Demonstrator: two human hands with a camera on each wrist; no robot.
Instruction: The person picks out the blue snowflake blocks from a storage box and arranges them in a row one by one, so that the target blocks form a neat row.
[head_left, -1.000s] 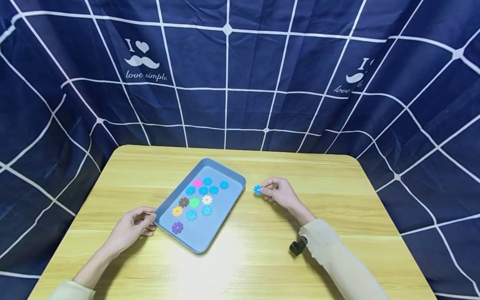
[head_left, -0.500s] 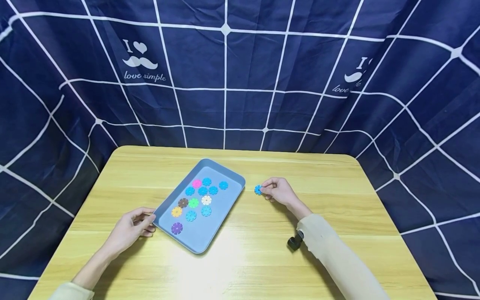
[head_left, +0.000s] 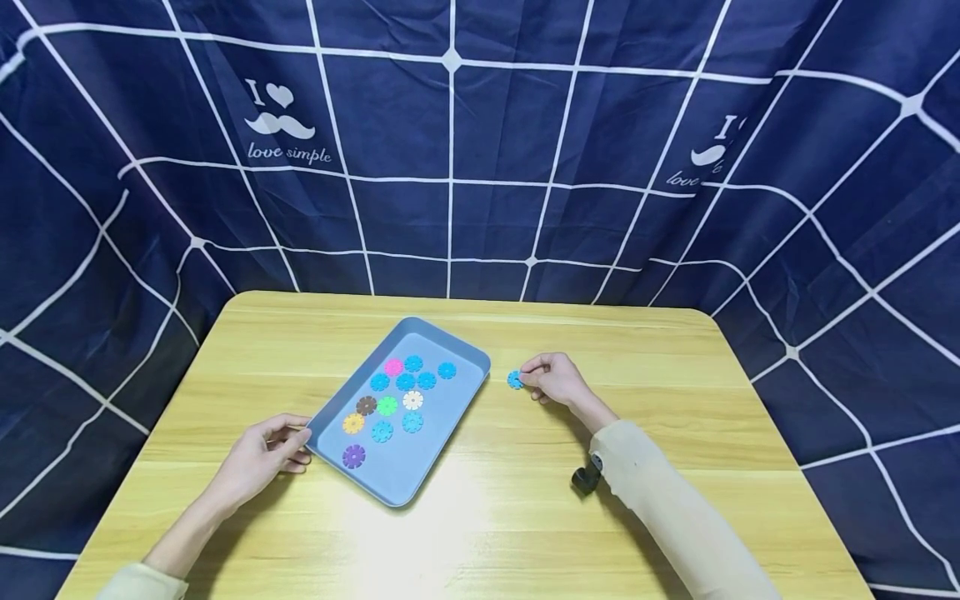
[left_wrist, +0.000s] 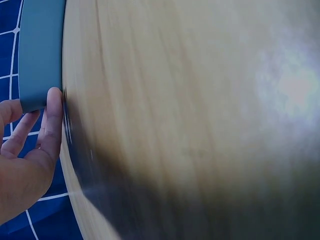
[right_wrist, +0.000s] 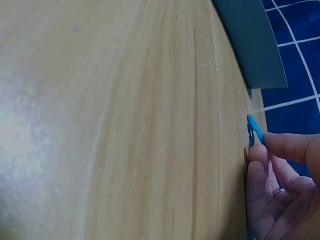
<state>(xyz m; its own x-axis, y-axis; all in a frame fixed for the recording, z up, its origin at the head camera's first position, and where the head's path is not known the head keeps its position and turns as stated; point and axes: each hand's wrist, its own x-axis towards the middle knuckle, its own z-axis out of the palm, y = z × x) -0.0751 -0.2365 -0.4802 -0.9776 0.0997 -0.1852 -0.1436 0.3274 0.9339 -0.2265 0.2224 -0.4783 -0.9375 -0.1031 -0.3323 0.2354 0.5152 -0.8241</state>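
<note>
My right grip, right of centre in the head view, is clamped on one notched blue disc, held between thumb and fingertips just beyond the right edge of the tray; in the right wrist view the disc shows nearly edge-on at centre right, and I cannot tell whether it touches the surface. My left grip, lower left of the frame, is clamped on the left corner of the grey-blue tray, which lies at a slant in the middle of the frame. Inside the tray, thirteen notched discs are noted. Toward the tray's far end lie a pink disc and five blue ones; across the middle, a brown disc, a green disc and a cream disc; nearer, an orange disc and two lighter blue ones; nearest of all, a purple disc, apart from the rest. Pale sleeves cover both my forearms, and a black fitting sits at the right cuff. The surface is light wood grain, with a bright glare at bottom centre. Dark blue cloth with white grid lines fills the upper frame and both sides, with white lettering upper left and upper right.
</note>
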